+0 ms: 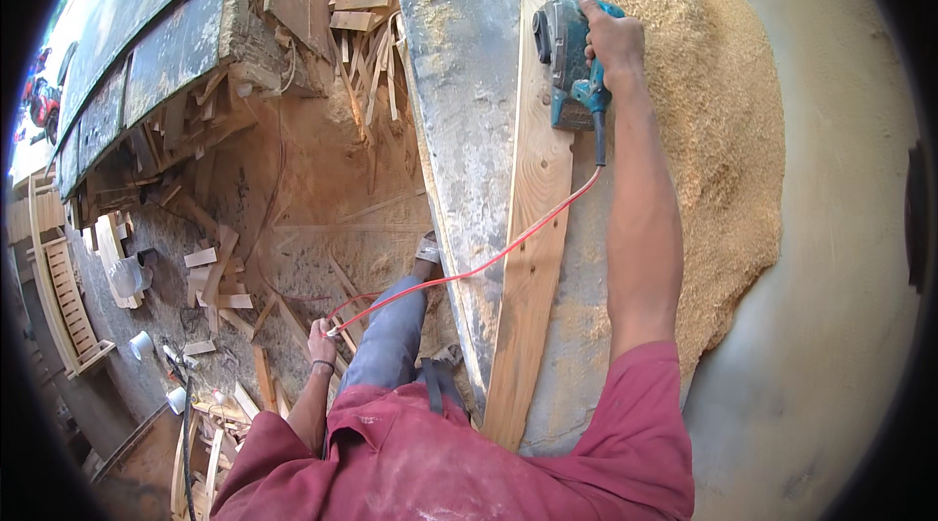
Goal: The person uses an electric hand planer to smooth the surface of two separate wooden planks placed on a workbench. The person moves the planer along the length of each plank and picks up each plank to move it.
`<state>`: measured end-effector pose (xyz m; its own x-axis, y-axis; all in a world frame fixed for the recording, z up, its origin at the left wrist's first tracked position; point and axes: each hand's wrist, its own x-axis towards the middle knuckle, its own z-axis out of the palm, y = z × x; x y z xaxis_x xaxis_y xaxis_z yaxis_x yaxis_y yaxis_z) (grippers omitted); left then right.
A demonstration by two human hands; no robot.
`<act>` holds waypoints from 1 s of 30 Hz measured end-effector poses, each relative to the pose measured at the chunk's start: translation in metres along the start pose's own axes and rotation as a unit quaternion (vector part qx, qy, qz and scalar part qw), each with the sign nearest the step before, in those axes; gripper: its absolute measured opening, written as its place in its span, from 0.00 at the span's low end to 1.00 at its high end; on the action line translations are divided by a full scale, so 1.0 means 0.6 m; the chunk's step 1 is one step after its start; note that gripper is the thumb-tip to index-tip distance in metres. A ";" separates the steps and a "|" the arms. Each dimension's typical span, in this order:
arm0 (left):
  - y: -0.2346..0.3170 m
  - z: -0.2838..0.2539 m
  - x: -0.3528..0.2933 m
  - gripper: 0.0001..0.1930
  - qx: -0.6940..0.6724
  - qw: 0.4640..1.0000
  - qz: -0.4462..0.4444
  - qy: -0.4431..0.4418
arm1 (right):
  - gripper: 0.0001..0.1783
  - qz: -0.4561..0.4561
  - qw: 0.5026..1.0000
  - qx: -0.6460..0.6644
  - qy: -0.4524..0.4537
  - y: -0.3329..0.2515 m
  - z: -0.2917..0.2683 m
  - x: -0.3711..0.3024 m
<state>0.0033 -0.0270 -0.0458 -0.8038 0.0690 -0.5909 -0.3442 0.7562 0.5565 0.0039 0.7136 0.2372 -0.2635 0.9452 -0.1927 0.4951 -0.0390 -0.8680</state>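
Note:
My right hand (618, 40) is wrapped round the handle of a teal electric planer (572, 62), arm stretched far forward. The planer rests on the far part of a long pale wooden board (532, 267), which lies lengthwise on a grey workbench (464, 110). From the planer's rear a red power cord (503, 252) runs down across the board to my left side. Low at the left, my left hand (323, 340) is closed on that cord beside my thigh, near a small whitish piece on it.
A big heap of wood shavings (728, 150) lies along the bench's right side, against a plain wall (831, 228). Offcuts (220, 272) litter the floor at left. A second worn bench (156, 62) stands at far left, near a slatted wooden frame (68, 286).

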 end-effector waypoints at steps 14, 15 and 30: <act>0.108 0.056 0.036 0.09 0.130 0.985 0.078 -0.083 | 0.27 -0.069 0.997 0.013 0.024 -0.077 0.064 0.215; 0.109 0.056 0.039 0.09 0.128 0.984 0.076 -0.099 | 0.27 -0.070 0.997 0.011 0.027 -0.079 0.067 0.228; 0.148 -0.056 -0.019 0.27 0.266 0.962 0.025 -0.062 | 0.28 -0.031 0.998 0.061 0.011 -0.096 0.040 0.206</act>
<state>-0.0346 0.0173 0.0300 -0.7371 0.1663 -0.6550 0.0167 0.9735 0.2283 -0.0774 0.8249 0.2525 -0.2726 0.9537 -0.1274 0.3739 -0.0170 -0.9273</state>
